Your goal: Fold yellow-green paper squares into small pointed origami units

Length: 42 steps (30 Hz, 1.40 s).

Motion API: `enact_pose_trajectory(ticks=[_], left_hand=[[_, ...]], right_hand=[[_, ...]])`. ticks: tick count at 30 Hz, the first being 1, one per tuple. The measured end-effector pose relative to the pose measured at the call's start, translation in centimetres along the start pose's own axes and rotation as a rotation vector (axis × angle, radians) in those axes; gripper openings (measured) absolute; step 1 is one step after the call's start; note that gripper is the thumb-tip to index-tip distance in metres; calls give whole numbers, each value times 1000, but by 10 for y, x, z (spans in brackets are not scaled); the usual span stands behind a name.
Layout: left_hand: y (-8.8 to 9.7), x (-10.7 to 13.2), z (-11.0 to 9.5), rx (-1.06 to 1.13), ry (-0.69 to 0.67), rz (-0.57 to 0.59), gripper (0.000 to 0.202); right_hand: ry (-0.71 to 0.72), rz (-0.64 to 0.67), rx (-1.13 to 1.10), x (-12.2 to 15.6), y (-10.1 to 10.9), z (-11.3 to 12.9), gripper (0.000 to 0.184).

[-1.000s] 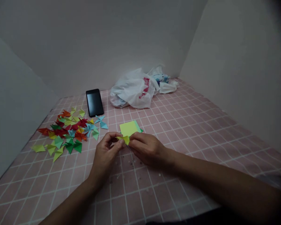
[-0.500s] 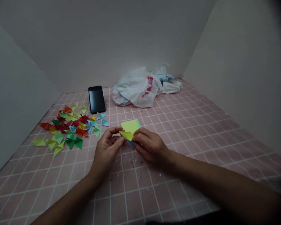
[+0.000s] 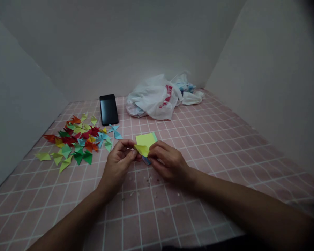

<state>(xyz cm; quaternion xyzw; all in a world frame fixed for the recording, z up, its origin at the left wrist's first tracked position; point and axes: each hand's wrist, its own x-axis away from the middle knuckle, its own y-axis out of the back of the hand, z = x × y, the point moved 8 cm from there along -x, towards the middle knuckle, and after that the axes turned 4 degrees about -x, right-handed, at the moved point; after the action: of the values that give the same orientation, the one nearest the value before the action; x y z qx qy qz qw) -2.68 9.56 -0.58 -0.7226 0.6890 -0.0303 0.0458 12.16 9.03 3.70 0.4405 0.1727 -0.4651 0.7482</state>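
A small folded yellow paper piece is pinched between both my hands just above the pink checked tabletop. My left hand grips its left end with thumb and fingers closed. My right hand pinches its right end, fingers curled. Directly behind the hands lies a small stack of square paper sheets, yellow on top with blue and green edges showing.
A heap of folded paper shapes in red, green, yellow, orange and blue lies at the left. A black phone rests face up behind it. A crumpled white plastic bag sits at the back. Grey walls close in on three sides.
Both hands have kept hold of the yellow piece and turned it slightly, lifting its folded point. The view has shifted a little, so everything sits marginally higher in frame.
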Motion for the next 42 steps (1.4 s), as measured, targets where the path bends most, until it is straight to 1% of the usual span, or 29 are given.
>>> enact_pose_trajectory(ticks=[4,7,12,15,16,17,18,20,22,24,25,27,29,32,35,42], left_hand=[[-6,1,-6,36,-53,51,24],[-9,1,-8,29,-71,86,26],[-9,-1,-8,-34,-77,77,24],[-7,0,-11,-100,-95,71,22],[-7,0,-12,-119,-95,76,21],[-7,0,-13,-132,-92,84,19],[-7,0,-13,-141,-86,91,18],[-7,0,-12,-151,-72,99,17],[-7,-1,-12,-161,-62,105,16],[-8,-1,-11,-163,-51,123,15],[-8,-1,-10,-160,-46,133,15],[-10,0,-10,-161,-37,153,14],[-11,0,-9,-165,-29,162,14],[-11,1,-8,-158,-21,167,16],[-11,1,-6,-150,-8,163,17],[-12,1,-3,-126,24,130,18]], right_hand=[[21,-12,-12,-1,2,4,13],[34,-14,9,-1,2,7,12],[76,30,30,0,-3,11,13],[100,40,-43,1,-2,16,10],[75,23,-91,1,1,14,8],[18,-8,-150,0,5,10,5],[-75,-47,-223,0,8,2,3],[-346,-124,-398,2,11,-22,8],[-598,-127,-641,9,0,-43,14],[-750,-131,-847,14,-11,-53,16],[-799,-116,-922,16,-16,-55,19],[-856,-65,-1007,20,-26,-55,21],[-884,-21,-1049,22,-32,-53,21],[-901,-10,-1077,24,-35,-52,23],[-905,-9,-1086,24,-36,-54,25],[-870,63,-1041,26,-41,-54,25]])
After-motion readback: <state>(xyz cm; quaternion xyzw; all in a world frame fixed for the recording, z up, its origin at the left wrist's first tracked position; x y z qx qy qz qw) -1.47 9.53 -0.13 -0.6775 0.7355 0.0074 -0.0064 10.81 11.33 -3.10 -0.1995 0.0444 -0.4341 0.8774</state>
